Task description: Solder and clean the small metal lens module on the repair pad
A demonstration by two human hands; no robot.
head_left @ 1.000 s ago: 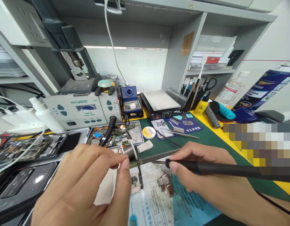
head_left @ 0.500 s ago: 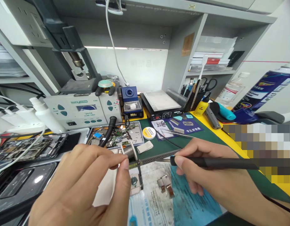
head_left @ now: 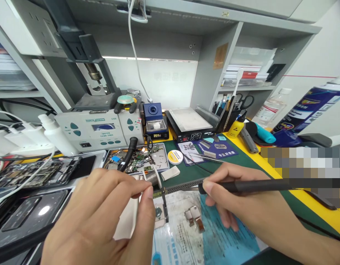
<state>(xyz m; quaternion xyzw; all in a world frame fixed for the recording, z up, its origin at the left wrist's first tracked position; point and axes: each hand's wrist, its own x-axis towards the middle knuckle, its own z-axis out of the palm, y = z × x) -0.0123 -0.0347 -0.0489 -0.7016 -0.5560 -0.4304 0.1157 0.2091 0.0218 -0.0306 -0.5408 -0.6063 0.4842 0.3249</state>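
The left hand pinches thin solder wire beside the small shiny metal solder spool at its one o'clock. The right hand grips a slim matte-black soldering iron, tip pointing to nine o'clock over the small rectangular circuit board.

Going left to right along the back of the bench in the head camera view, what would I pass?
White squeeze bottle → grey control box with green buttons → small blue unit showing 355 → black hot plate → yellow bottle → teal-handled tool.
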